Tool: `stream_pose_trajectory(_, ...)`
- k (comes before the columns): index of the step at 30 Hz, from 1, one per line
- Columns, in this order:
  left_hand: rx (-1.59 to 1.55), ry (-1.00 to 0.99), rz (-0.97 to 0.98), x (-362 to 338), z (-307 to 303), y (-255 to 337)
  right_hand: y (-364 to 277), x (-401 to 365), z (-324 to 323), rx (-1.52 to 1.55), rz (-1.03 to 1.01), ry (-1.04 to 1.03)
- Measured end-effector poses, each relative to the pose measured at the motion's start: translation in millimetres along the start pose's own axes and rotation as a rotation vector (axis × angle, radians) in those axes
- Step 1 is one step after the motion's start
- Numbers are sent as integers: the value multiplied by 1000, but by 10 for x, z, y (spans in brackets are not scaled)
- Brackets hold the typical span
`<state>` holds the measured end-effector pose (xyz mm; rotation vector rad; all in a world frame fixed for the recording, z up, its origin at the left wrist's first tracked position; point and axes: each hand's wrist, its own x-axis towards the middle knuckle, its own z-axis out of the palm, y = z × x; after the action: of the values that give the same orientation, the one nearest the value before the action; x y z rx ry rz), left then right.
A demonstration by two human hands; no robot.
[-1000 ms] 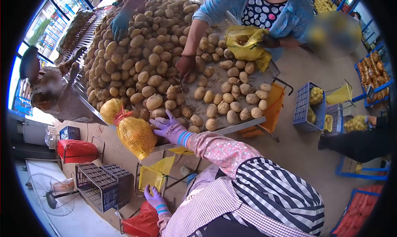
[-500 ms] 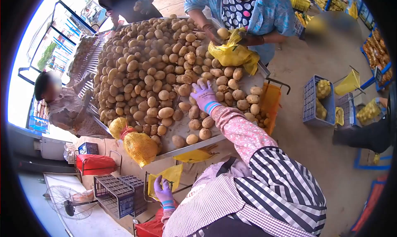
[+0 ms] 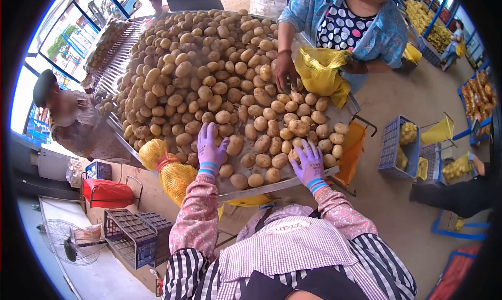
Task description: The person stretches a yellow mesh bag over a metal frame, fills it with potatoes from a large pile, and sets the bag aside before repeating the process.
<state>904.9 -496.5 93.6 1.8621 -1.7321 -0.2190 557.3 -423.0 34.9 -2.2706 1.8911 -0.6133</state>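
Note:
My left hand point(image 3: 210, 147), in a purple glove, rests with spread fingers against the potatoes near the table's front edge. Further right, my right hand point(image 3: 309, 165), gloved the same way, lies spread on potatoes by the front right corner. Neither hand is closed round anything. A large heap of potatoes point(image 3: 209, 70) covers much of the metal table point(image 3: 272, 186). Left of my left hand, a filled yellow mesh bag point(image 3: 177, 178) with a red tie leans over the edge.
Across the table a co-worker in a blue shirt point(image 3: 384, 41) holds a yellow mesh bag point(image 3: 321, 72) and reaches into the potatoes. Another person point(image 3: 78, 119) stands at the left. Blue crates point(image 3: 398, 148) are at right, dark crates point(image 3: 130, 237) and a fan point(image 3: 70, 247) lower left.
My left hand has come up from below the table edge onto the potatoes. My right hand has moved right and towards me. The co-worker's hand has lowered to the potatoes.

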Motion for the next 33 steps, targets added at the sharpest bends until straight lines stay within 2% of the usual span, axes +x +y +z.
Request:
stream_pose_trajectory(2, 278, -172, 140, 154, 141, 123, -13, 19, 25, -32, -1, 6)
stream_pose_trajectory(5, 401, -205, -54, 295, 402, 343, 14, 25, 37, 14, -23, 1)
stream_pose_trajectory(8, 362, -280, 19, 396, 461, 537, 15, 30, 29, 38, -18, -8)
stream_pose_trajectory(10, 361, -280, 194, 333, 549, 529, -40, 54, -5, 20, -8, -29)
stream_pose_trajectory(12, 164, -301, 287, 113, 669, 603, -49, 63, -8, 0, 6, -23)
stream_pose_trajectory(14, -1, -415, 416, -272, 957, 506, -49, 54, -1, -13, 2, -21)
stream_pose_trajectory(15, -51, -476, 316, -429, 852, 577, -48, 48, 4, -13, 15, -26)
stream_pose_trajectory(16, -105, -387, 329, -518, 760, 575, -47, 55, 12, -12, 24, -28)
stream_pose_trajectory(18, -197, -339, 238, -655, 655, 518, -62, 60, -11, -21, 24, -32)
stream_pose_trajectory(20, -130, -212, 278, -645, 535, 350, -72, 72, -10, -18, 30, -42)
stream_pose_trajectory(21, 75, -207, 287, -538, 342, 361, -92, 64, -12, -18, 28, -43)
stream_pose_trajectory(22, 131, -168, 282, -468, 267, 317, -105, 70, -22, -18, 35, -49)
stream_pose_trajectory(24, 170, -170, 182, -394, 298, 245, -155, 171, -64, -24, 24, -57)
stream_pose_trajectory(26, 173, -175, 114, -319, 374, 226, -326, 359, -20, 144, -167, 77)
stream_pose_trajectory(29, 323, -276, 91, -298, 476, 252, -932, 1092, -22, 340, -411, 107)
stream_pose_trajectory(31, 303, -296, 90, -272, 505, 260, -1267, 1732, 99, 417, -524, 133)
stream_pose_trajectory(33, 314, -271, 109, -277, 522, 244, -1521, 2434, 329, 361, -545, 144)
